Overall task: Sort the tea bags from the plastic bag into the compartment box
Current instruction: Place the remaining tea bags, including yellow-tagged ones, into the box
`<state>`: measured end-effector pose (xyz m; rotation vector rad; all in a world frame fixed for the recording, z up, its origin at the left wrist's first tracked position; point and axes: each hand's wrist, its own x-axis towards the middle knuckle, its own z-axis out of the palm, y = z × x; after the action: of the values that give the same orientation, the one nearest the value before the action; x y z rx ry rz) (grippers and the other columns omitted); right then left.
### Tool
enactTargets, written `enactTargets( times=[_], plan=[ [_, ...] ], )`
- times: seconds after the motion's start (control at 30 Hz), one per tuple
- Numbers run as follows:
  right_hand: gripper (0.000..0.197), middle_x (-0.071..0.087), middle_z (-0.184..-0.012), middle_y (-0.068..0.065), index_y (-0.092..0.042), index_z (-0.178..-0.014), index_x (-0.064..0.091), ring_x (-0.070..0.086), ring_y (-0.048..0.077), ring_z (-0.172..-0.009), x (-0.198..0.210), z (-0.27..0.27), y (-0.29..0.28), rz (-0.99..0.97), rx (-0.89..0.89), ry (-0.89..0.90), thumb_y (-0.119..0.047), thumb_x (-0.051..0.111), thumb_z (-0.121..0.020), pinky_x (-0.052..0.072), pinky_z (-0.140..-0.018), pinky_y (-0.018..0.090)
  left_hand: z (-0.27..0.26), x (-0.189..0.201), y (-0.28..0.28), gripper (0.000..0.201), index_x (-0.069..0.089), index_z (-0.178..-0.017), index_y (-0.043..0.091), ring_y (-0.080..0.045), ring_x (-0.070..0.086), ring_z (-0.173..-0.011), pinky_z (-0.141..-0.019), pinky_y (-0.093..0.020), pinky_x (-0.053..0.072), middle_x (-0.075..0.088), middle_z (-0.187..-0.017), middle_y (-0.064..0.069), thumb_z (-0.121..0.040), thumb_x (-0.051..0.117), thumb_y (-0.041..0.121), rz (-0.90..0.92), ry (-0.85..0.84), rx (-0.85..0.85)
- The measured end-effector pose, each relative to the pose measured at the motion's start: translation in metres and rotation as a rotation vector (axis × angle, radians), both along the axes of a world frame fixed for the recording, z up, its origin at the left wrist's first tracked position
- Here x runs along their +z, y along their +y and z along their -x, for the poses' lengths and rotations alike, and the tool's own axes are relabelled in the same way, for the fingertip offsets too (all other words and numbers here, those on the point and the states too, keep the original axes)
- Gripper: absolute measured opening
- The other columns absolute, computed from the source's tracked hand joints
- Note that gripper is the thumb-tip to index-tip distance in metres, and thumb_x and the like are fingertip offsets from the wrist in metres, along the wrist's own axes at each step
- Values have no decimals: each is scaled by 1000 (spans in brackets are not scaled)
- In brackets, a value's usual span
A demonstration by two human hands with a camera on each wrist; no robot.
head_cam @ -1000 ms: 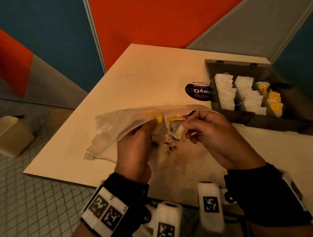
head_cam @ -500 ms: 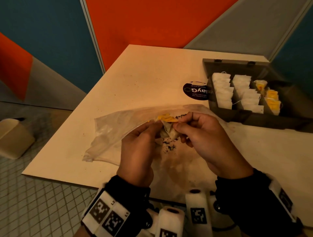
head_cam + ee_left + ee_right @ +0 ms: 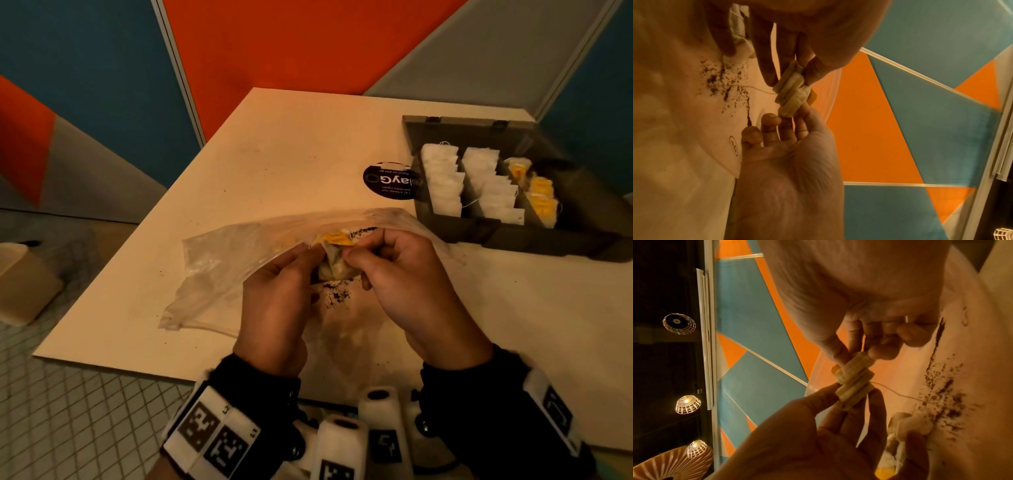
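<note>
Both hands meet in the mouth of the clear plastic bag [image 3: 219, 270] on the table. My left hand [image 3: 317, 260] and right hand [image 3: 349, 253] pinch a small stack of tea bags [image 3: 337, 265] with yellow tags [image 3: 337, 238]. In the left wrist view my left hand [image 3: 791, 116] pinches the stack [image 3: 791, 91] from below and my right hand [image 3: 799, 68] from above. From the right wrist, my right hand [image 3: 855, 394] and left hand [image 3: 857, 355] pinch the stack's [image 3: 854, 378] opposite ends. A crumpled tea bag [image 3: 910, 423] lies by my right fingers. The dark compartment box [image 3: 507, 236] stands open at the right.
Loose tea grains [image 3: 337, 294] are scattered inside the plastic bag. The box holds white tea bags [image 3: 442, 181] in two compartments and yellow-tagged ones [image 3: 541, 195] in a third. A black round sticker [image 3: 387, 180] lies left of the box. A beige bin [image 3: 20, 284] stands on the floor.
My hands have drawn together and lifted slightly; the tea bags that lay between them are now pinched from both sides. The plastic bag and the box have stayed put.
</note>
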<state>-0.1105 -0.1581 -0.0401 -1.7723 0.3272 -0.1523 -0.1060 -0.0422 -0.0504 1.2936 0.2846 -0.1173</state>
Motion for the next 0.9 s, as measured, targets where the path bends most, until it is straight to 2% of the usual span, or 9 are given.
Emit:
enactTargets(
  times=[0.17, 0.3, 0.4, 0.47, 0.53, 0.63, 0.7, 0.8, 0.9],
  plan=[
    [7, 68, -76, 5, -14, -78, 68, 56, 9, -63, 1, -1, 2, 38, -12, -8, -18, 71, -83, 47, -63, 26, 0, 4, 2, 23, 76, -98, 19, -25, 70, -94, -73, -36, 48, 76, -96, -5, -84, 65, 33, 14, -13, -34],
    [4, 67, -77, 0, -17, -81, 68, 56, 7, -65, 5, 3, 0, 74, 36, 10, -18, 72, -81, 48, -64, 25, 1, 5, 1, 7, 75, -78, 16, -13, 64, -66, -57, -23, 47, 72, -73, -1, -81, 72, 21, 18, -4, -51],
    [20, 63, -90, -8, -26, -93, 66, 58, 7, -73, 14, 6, -11, 124, 67, 5, -12, 69, -80, 46, -63, 22, 0, 4, 1, 6, 72, -77, 11, -15, 55, -57, -46, -16, 42, 64, -67, -4, -83, 70, 12, 35, -2, -34],
    [27, 61, -97, -11, -32, -99, 64, 58, 7, -77, 24, 4, -19, 172, 101, -11, -12, 67, -82, 45, -62, 21, 0, 3, 1, 5, 72, -82, 9, -19, 49, -64, -49, -21, 39, 60, -73, -9, -83, 70, 14, 2, -25, -44],
    [26, 58, -102, -15, -37, -104, 64, 58, 6, -84, 31, 1, -25, 289, 180, -4, -20, 68, -85, 45, -64, 20, 0, 1, 0, 8, 71, -75, 11, -20, 48, -62, -50, -22, 39, 60, -69, -6, -82, 70, 13, -17, -52, -52],
    [25, 55, -107, -20, -40, -111, 63, 56, 2, -87, 35, -2, -27, 510, 328, 33, -35, 68, -87, 39, -63, 16, 0, 0, -1, 14, 73, -72, 13, -3, 58, -53, -46, -13, 44, 66, -61, 4, -84, 68, 11, -26, -87, -101],
    [21, 58, -105, -19, -37, -106, 67, 56, 2, -86, 36, -4, -28, 578, 380, 30, -34, 69, -86, 38, -63, 16, 0, -1, -1, 11, 76, -77, 13, 0, 62, -59, -50, -14, 47, 70, -67, 4, -84, 68, 13, -54, -103, -127],
    [6, 65, -90, -16, -30, -90, 71, 58, 1, -81, 39, -7, -29, 597, 387, 2, -29, 72, -84, 45, -66, 19, 0, -2, 0, 11, 79, -78, 19, -7, 65, -77, -67, -23, 46, 73, -77, 4, -84, 70, 19, -98, -109, -153],
    [3, 68, -84, -13, -26, -83, 70, 63, 2, -80, 43, -8, -35, 567, 392, 5, -26, 73, -84, 54, -75, 27, 1, 1, -1, 14, 78, -77, 23, 0, 64, -72, -68, -27, 44, 72, -73, 9, -86, 67, 23, -96, -97, -138]
  ],
)
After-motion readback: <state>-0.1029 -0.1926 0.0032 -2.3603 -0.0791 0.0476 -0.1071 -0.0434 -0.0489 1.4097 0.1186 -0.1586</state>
